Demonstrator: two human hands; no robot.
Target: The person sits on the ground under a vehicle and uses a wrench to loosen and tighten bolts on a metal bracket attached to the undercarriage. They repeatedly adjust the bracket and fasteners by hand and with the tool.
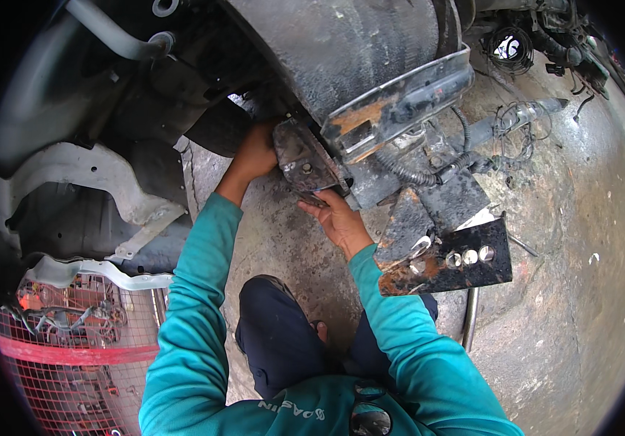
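Observation:
A dark, worn metal bracket [305,161] with a bolt head in its face hangs at the end of a vehicle's frame rail, in front of me. My left hand [258,150] reaches up along the bracket's left side; its fingers are hidden behind the metal. From below, my right hand [340,224] pinches the bracket's lower edge, thumb above and fingers curled underneath. A thin dark edge shows beside those fingertips, too small to name. Just right of the bracket is a grey metal bumper-like bar [399,102] with rusty patches.
A rusty plate with round holes [465,258] juts out over my right forearm. Corrugated conduit and loose wires [465,138] hang beyond it. At left are a pale bent body panel [80,174] and a red mesh [72,352]. Stained concrete floor [545,312] lies below.

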